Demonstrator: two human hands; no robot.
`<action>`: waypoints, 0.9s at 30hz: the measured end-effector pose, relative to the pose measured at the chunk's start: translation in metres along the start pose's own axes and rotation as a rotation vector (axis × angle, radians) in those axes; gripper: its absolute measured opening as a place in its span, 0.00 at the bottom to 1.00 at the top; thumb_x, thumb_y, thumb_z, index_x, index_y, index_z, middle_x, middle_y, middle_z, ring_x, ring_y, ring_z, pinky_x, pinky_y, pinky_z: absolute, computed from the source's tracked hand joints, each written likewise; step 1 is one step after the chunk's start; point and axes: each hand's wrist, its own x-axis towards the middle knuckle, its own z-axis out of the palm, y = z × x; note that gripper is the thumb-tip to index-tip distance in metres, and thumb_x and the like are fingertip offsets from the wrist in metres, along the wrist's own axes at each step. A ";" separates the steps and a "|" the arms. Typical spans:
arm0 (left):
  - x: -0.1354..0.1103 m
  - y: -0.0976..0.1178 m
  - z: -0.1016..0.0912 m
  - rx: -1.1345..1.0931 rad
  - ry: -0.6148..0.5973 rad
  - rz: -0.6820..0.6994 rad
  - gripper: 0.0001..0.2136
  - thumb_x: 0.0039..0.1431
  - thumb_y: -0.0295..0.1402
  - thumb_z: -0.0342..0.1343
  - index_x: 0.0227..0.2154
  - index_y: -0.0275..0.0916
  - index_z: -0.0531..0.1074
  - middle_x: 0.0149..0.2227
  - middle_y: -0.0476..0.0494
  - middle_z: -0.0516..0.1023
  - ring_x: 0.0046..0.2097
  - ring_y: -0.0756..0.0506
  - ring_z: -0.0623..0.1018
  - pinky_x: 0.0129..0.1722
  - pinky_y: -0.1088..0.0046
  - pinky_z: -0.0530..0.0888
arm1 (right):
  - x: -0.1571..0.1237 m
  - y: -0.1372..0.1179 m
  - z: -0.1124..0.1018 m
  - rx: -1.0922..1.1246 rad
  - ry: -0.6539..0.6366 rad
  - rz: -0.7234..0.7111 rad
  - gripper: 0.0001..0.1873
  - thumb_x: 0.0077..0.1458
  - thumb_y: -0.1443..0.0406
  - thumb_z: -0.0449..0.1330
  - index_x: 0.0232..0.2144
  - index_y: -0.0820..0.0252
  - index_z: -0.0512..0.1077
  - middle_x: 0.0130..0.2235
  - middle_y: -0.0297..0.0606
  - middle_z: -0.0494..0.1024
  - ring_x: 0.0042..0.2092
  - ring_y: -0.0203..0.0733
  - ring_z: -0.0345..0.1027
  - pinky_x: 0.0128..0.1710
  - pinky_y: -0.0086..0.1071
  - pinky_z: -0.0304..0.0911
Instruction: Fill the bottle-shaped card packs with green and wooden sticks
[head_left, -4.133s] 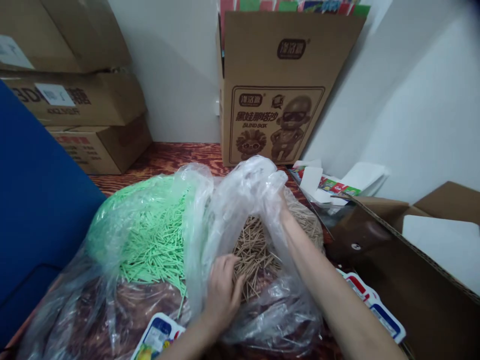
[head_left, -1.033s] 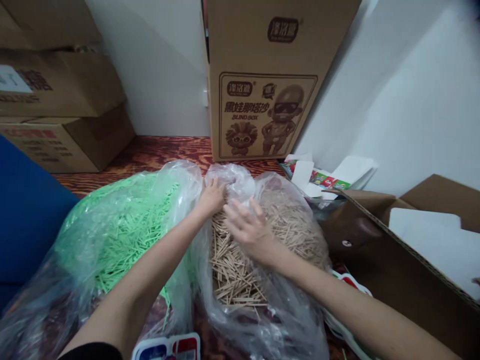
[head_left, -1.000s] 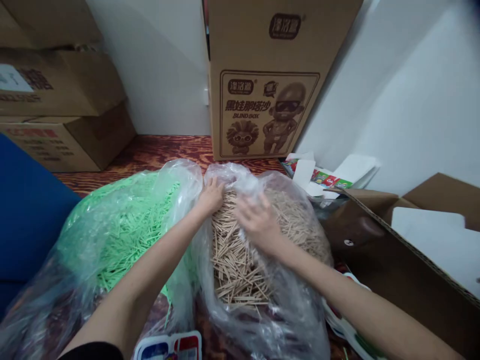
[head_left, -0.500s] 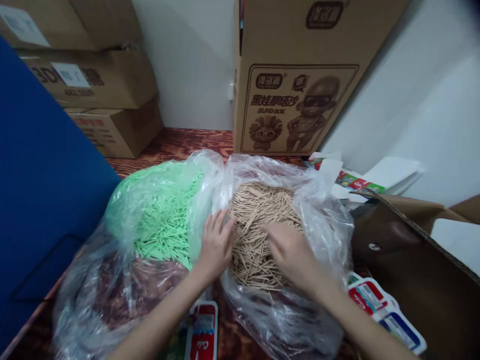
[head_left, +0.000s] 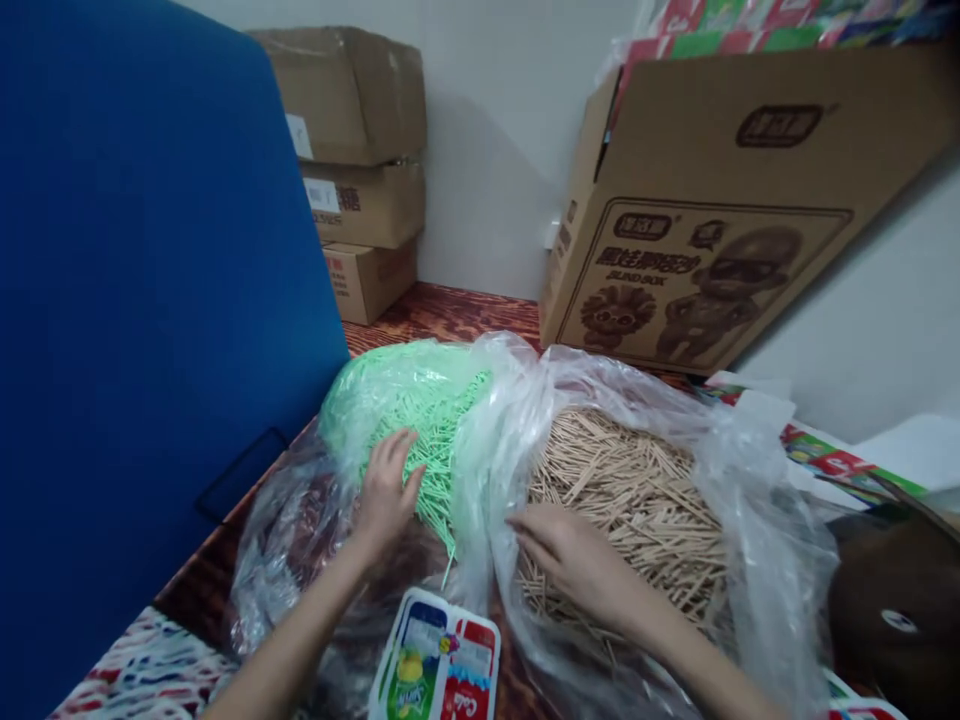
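My left hand [head_left: 386, 495] is over the near left part of a heap of thin green sticks [head_left: 435, 430], its thumb apart from its fingers. Those sticks lie in an opened clear plastic bag [head_left: 281, 570]. My right hand [head_left: 566, 550] is at the left edge of a second heap, of thin brown sticks [head_left: 637, 490], in its own clear bag [head_left: 780, 530]. Its fingers are drawn together, and whatever they may hold is hidden. Below and between my hands lies a two-part printed pack [head_left: 439, 655], one half green and blue, the other red with "Cola".
A blue panel [head_left: 165, 300] rises on the left. Cardboard boxes [head_left: 375, 205] are stacked behind it. A large printed carton [head_left: 697, 240] stands at the back right. Flattened printed card [head_left: 832, 455] and a dark brown rounded object [head_left: 896, 610] lie on the right.
My left hand has moved from the brown heap's edge to the green sticks. My right hand has shifted to the brown heap's left edge. The view has turned left, showing more of the printed pack.
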 end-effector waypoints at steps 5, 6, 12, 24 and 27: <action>0.067 -0.049 0.010 0.263 0.036 -0.008 0.38 0.52 0.33 0.59 0.64 0.34 0.49 0.67 0.28 0.47 0.68 0.32 0.46 0.62 0.47 0.51 | 0.093 -0.012 -0.034 -0.183 0.236 -0.215 0.18 0.57 0.73 0.51 0.49 0.57 0.69 0.46 0.43 0.74 0.49 0.46 0.64 0.48 0.40 0.62; 0.083 -0.055 0.014 0.282 0.023 0.009 0.39 0.51 0.32 0.60 0.64 0.35 0.49 0.68 0.29 0.45 0.68 0.32 0.44 0.62 0.46 0.49 | 0.116 -0.009 -0.041 -0.269 0.296 -0.226 0.20 0.56 0.75 0.51 0.51 0.59 0.68 0.49 0.45 0.72 0.52 0.48 0.61 0.49 0.42 0.61; 0.181 -0.074 0.023 -0.023 -0.066 -0.103 0.13 0.51 0.24 0.53 0.39 0.36 0.75 0.53 0.34 0.73 0.58 0.36 0.66 0.56 0.57 0.61 | 0.236 0.070 -0.090 -0.416 0.393 0.171 0.24 0.55 0.73 0.51 0.55 0.65 0.65 0.54 0.52 0.68 0.55 0.56 0.57 0.50 0.44 0.57; 0.246 -0.033 -0.009 -0.315 -0.121 0.033 0.09 0.53 0.31 0.47 0.24 0.36 0.70 0.24 0.50 0.71 0.29 0.50 0.69 0.28 0.75 0.64 | 0.324 0.093 -0.020 0.032 0.160 -0.073 0.58 0.37 0.55 0.68 0.66 0.58 0.44 0.67 0.48 0.47 0.68 0.57 0.36 0.63 0.50 0.39; 0.236 -0.010 -0.016 -0.327 -0.112 0.166 0.10 0.55 0.30 0.47 0.22 0.36 0.69 0.24 0.49 0.71 0.29 0.50 0.69 0.31 0.74 0.65 | 0.351 0.067 -0.001 0.292 0.346 -0.159 0.40 0.44 0.54 0.62 0.59 0.59 0.61 0.61 0.46 0.63 0.63 0.56 0.50 0.61 0.49 0.47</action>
